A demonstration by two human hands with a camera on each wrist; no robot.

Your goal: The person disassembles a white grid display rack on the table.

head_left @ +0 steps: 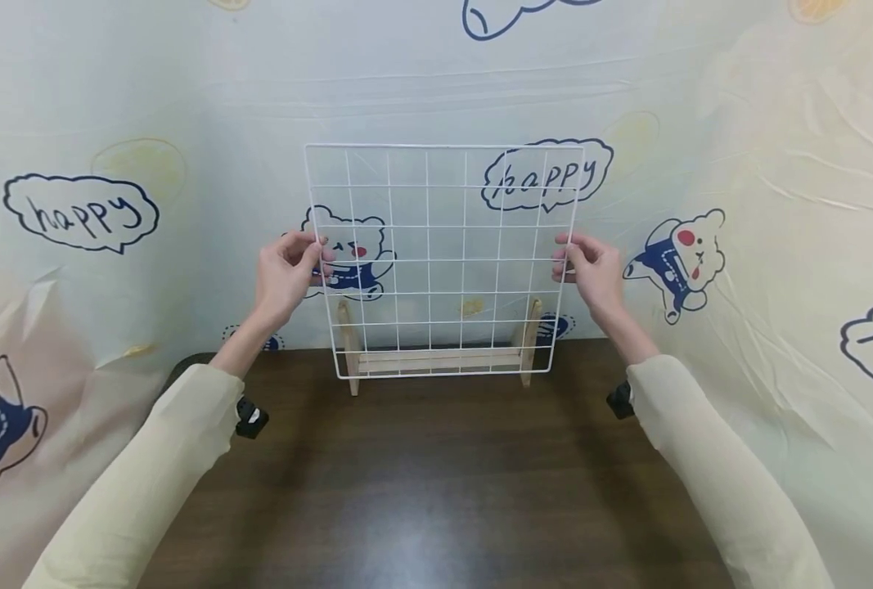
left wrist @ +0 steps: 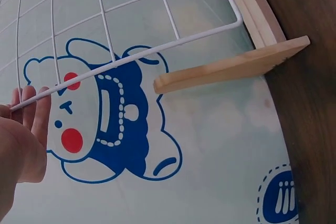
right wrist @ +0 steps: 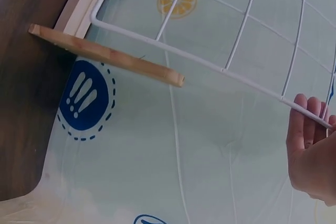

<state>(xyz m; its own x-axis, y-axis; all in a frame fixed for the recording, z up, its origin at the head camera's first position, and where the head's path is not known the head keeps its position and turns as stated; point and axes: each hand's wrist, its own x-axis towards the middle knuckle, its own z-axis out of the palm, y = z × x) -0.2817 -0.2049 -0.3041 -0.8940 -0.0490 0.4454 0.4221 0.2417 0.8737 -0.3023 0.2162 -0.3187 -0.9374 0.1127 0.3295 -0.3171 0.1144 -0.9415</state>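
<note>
The left hand (head_left: 286,268) and right hand (head_left: 598,272) each pinched a side edge of a thin, white, square-meshed metal wire panel (head_left: 429,260), its lower edge just before a pale wooden two-legged stand (head_left: 443,361) on the far part of the dark-brown table (head_left: 421,491).

Cartoon-printed sheeting (head_left: 421,102) hangs behind a dark table (head_left: 421,458).

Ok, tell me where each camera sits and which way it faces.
Head: on the head, facing forward and down at the grid, stand, table and cloth; left hand, right hand and both sleeves show.
Left wrist: on that wrist, facing the grid's left edge and the stand's left end; the left hand shows.
Right wrist: on that wrist, facing the grid's right edge and the stand's right end; the right hand shows.
Shared: both wrist views show grid, stand, cloth and table.
</note>
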